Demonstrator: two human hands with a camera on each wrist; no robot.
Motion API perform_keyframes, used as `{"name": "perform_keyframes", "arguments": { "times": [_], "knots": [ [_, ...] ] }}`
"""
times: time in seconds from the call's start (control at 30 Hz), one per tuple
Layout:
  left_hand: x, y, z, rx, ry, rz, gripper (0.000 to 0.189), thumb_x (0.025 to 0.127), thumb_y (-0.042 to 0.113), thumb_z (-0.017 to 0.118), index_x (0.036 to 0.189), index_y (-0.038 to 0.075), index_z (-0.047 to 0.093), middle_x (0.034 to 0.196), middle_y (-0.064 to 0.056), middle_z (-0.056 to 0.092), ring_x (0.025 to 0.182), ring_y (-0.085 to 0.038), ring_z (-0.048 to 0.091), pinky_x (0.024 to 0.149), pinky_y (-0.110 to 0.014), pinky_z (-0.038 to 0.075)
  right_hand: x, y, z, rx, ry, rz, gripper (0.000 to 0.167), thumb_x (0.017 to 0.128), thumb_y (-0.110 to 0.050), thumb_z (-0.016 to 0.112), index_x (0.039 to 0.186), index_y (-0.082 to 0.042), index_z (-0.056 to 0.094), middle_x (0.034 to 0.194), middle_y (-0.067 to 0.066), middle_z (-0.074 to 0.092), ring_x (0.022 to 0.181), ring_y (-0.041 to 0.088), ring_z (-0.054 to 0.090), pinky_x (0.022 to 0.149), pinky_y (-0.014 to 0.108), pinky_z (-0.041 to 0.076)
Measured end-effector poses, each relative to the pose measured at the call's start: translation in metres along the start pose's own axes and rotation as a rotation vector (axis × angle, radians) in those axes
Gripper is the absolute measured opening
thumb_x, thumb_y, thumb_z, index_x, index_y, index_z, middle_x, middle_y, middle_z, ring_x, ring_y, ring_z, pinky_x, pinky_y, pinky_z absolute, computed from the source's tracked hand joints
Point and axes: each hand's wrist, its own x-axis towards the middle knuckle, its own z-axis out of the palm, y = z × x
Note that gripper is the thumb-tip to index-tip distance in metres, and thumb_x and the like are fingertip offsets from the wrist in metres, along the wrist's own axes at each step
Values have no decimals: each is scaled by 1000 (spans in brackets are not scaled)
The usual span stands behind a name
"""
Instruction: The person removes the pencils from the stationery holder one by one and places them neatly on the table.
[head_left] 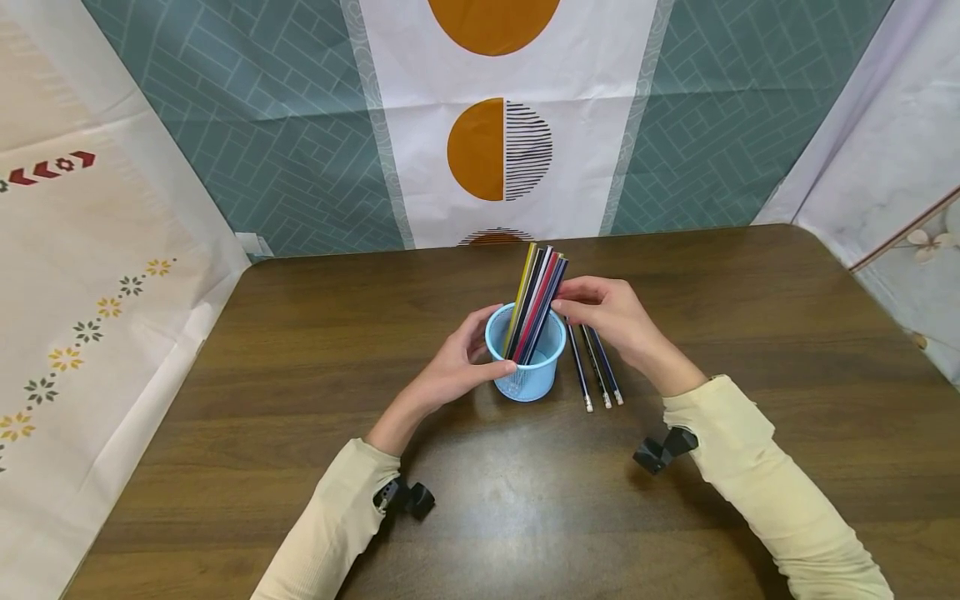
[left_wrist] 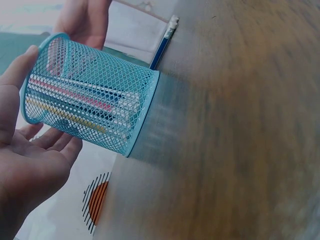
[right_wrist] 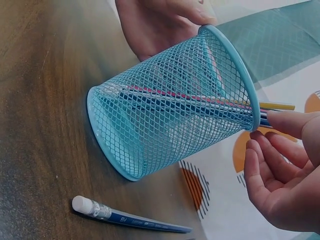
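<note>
On the tabletop (head_left: 510, 517), three loose pencils (head_left: 595, 365) lie just right of a light-blue mesh cup (head_left: 528, 385) gripped by the left hand (head_left: 456, 360), while the right hand (head_left: 609, 317) touches the leaning pencils (head_left: 536, 292) inside it, whether pinching any I cannot tell, and a patterned cloth (head_left: 585, 125) hangs behind.

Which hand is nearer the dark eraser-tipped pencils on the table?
Right: right hand is over the far ends of the pencils; left hand is across the light-blue mesh cup from them.
</note>
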Motion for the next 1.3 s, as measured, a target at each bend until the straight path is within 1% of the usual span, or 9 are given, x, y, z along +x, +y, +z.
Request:
{"name": "perform_keyframes", "arguments": {
  "times": [0.17, 0.27, 0.4, 0.47, 0.67, 0.87, 1.03, 1.17, 1.3],
  "knots": [
    [1, 0, 0, 9, 0, 8, 71, 85, -7, 67, 145, -4, 29, 142, -24, 40, 129, -34, 42, 109, -42, 34, 1, -3, 1, -23, 20, 5, 30, 90, -9, 68, 115, 7, 63, 109, 19, 66, 91, 19, 61, 78, 28, 54],
    [4, -10, -2, 2, 2, 13, 73, 85, -8, 67, 146, -3, 29, 143, -24, 40, 130, -34, 42, 109, -42, 33, 1, -4, 3, -39, 27, 10, 30, 89, -9, 69, 113, 7, 64, 107, 17, 67, 89, 19, 61, 76, 26, 54],
    [8, -26, -4, -6, -1, 12, 75, 85, -7, 68, 148, 2, 28, 145, -20, 39, 131, -31, 41, 109, -41, 33, 1, -4, 5, -62, 40, 6, 29, 87, -9, 71, 111, 6, 65, 104, 16, 68, 90, 20, 60, 74, 25, 51],
    [8, -28, -5, -5, -2, 16, 74, 86, -4, 69, 148, 4, 29, 145, -18, 40, 131, -29, 42, 109, -39, 33, 1, -3, 6, -75, 50, -3, 28, 87, -9, 72, 110, 6, 65, 103, 16, 68, 91, 21, 60, 73, 24, 50],
    [8, -29, -6, -1, -1, 37, 73, 86, 0, 71, 147, 7, 31, 143, -15, 42, 129, -26, 44, 108, -37, 35, 1, -3, 8, -87, 78, -17, 25, 86, -8, 73, 106, 6, 66, 100, 16, 69, 89, 22, 59, 71, 25, 49],
    [8, -30, -5, 17, 4, 36, 72, 86, 2, 71, 146, 7, 32, 142, -14, 43, 128, -25, 45, 107, -37, 36, -1, -3, 7, -70, 92, -17, 23, 86, -9, 73, 102, 6, 65, 98, 15, 69, 88, 21, 59, 72, 24, 49],
    [9, -31, -5, 12, 6, 36, 72, 85, 0, 71, 146, 6, 33, 142, -15, 43, 129, -26, 44, 108, -37, 35, -2, -6, 4, -32, 112, -19, 23, 85, -9, 73, 98, 7, 63, 90, 7, 69, 85, 16, 61, 73, 23, 49],
    [9, -31, -6, 0, 5, 37, 73, 85, -2, 71, 146, 5, 32, 142, -16, 43, 129, -27, 44, 108, -38, 35, -2, -7, 2, 13, 117, -41, 22, 84, -7, 73, 96, 8, 62, 83, 0, 68, 80, 12, 62, 71, 22, 50],
    [8, -31, -5, 1, 8, 32, 73, 85, -2, 71, 146, 5, 32, 142, -16, 43, 129, -27, 45, 108, -38, 35, -3, -7, 1, 42, 115, -56, 22, 85, -5, 73, 96, 10, 61, 82, -1, 68, 78, 10, 63, 71, 21, 51]
  ]
}}
